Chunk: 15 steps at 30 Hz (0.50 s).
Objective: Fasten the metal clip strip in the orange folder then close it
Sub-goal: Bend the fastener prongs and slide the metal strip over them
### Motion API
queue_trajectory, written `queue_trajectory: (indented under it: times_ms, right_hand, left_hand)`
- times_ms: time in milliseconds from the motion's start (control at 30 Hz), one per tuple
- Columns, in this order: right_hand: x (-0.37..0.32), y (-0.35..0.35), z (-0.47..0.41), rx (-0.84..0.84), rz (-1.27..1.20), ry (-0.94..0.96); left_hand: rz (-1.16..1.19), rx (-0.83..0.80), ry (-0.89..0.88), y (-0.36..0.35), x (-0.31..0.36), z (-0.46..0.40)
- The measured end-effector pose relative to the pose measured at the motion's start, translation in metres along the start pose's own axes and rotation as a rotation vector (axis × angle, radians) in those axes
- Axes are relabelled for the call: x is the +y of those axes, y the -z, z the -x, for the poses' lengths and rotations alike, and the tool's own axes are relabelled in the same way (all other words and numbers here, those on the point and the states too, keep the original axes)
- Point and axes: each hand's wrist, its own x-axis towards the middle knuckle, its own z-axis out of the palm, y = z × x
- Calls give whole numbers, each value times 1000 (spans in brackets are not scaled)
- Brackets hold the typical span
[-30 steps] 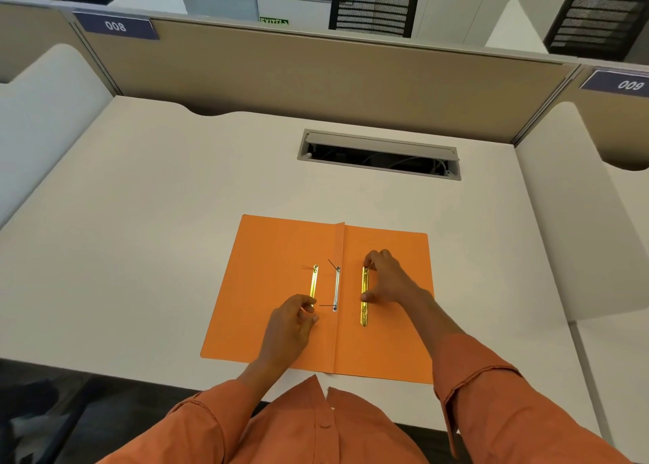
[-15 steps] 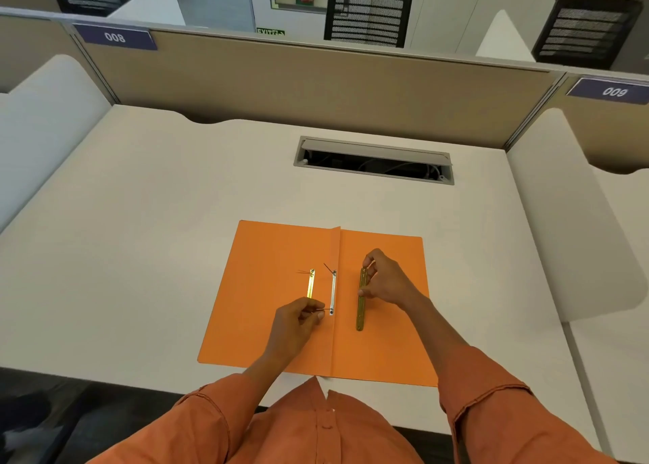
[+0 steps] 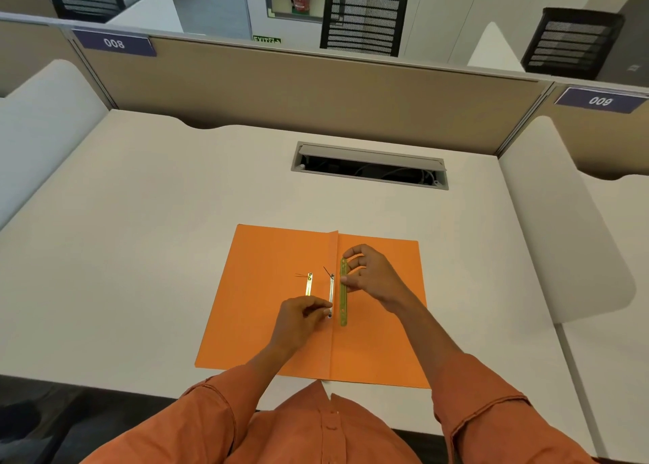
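The orange folder (image 3: 267, 309) lies open and flat on the desk. A silver fastener bar (image 3: 331, 289) runs along its centre fold, with thin prongs sticking up at its far end. My left hand (image 3: 298, 321) pinches the prong at the bar's near end. A gold metal clip strip (image 3: 343, 295) lies just right of the fold, and my right hand (image 3: 374, 275) grips its far half between thumb and fingers. A shorter gold strip (image 3: 309, 284) rests on the left flap, partly behind my left hand.
A cable slot (image 3: 368, 165) with an open lid sits in the desk beyond the folder. Beige partitions (image 3: 281, 88) wall the desk at the back, white side panels (image 3: 562, 239) flank it. The near desk edge (image 3: 105, 386) is close to my body.
My left hand has moved right from the short gold strip to the near end of the silver bar. My right hand has brought the long gold strip a little closer to the fold.
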Motion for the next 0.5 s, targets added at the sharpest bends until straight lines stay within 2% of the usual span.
queue_trajectory:
  times_ms: [500]
  right_hand:
    - [-6,-22,-1,-19,-17,20]
  left_hand:
    - [-41,-40,29,-1,-5,-5]
